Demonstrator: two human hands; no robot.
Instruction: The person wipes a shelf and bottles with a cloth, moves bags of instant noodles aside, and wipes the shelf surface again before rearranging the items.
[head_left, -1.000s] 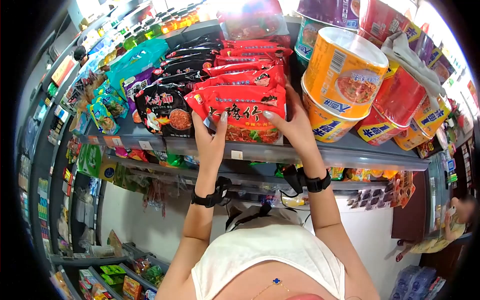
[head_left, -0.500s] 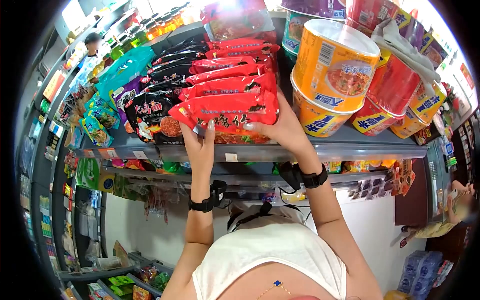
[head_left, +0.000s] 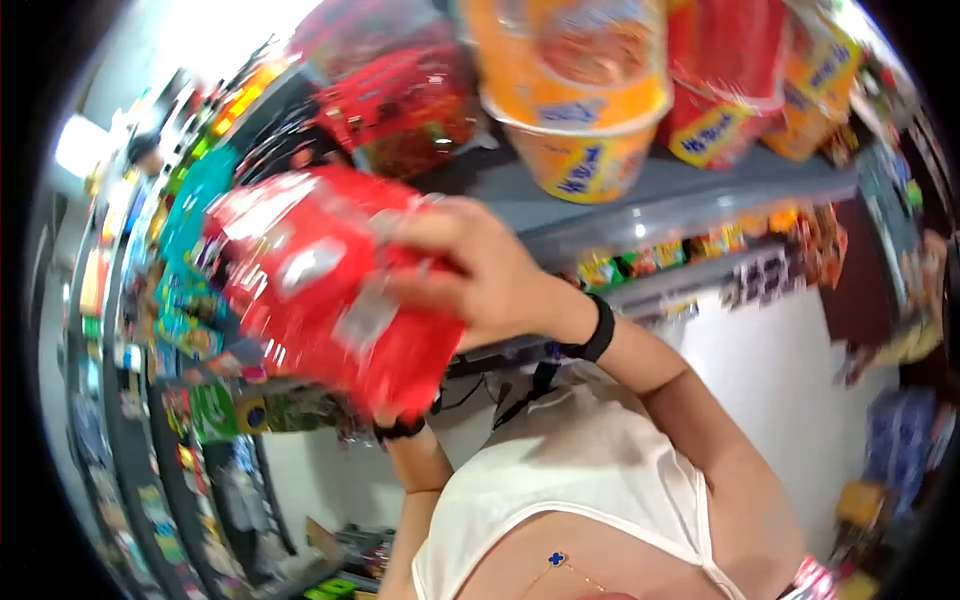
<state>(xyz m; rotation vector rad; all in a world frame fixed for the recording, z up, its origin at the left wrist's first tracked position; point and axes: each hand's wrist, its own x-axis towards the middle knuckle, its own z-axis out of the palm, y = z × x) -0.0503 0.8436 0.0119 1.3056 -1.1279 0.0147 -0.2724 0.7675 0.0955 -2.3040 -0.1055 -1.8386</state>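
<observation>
A red, shiny noodle packet (head_left: 330,275), blurred by motion, is held up in front of the shelf, its seamed back turned toward me. My right hand (head_left: 480,270) grips its right side, fingers laid across the wrapper. Beneath the packet's lower end is my left hand (head_left: 396,416); only a sliver near the wrist shows and its fingers are hidden. Other red packets (head_left: 395,100) stand on the shelf behind, with black noodle packets (head_left: 275,130) left of them. Whether one packet or more is in my grasp is blurred.
Orange noodle tubs (head_left: 575,110) and red tubs (head_left: 725,80) stack on the grey shelf (head_left: 690,190). Teal packets (head_left: 195,215) sit at the left. Small packs line a lower shelf. Shelving runs down the left side; a person (head_left: 910,325) is at far right.
The red packet has come off the shelf row toward me and left, turning over. My right hand has moved left across it; my left hand has dropped behind it. The view has shifted.
</observation>
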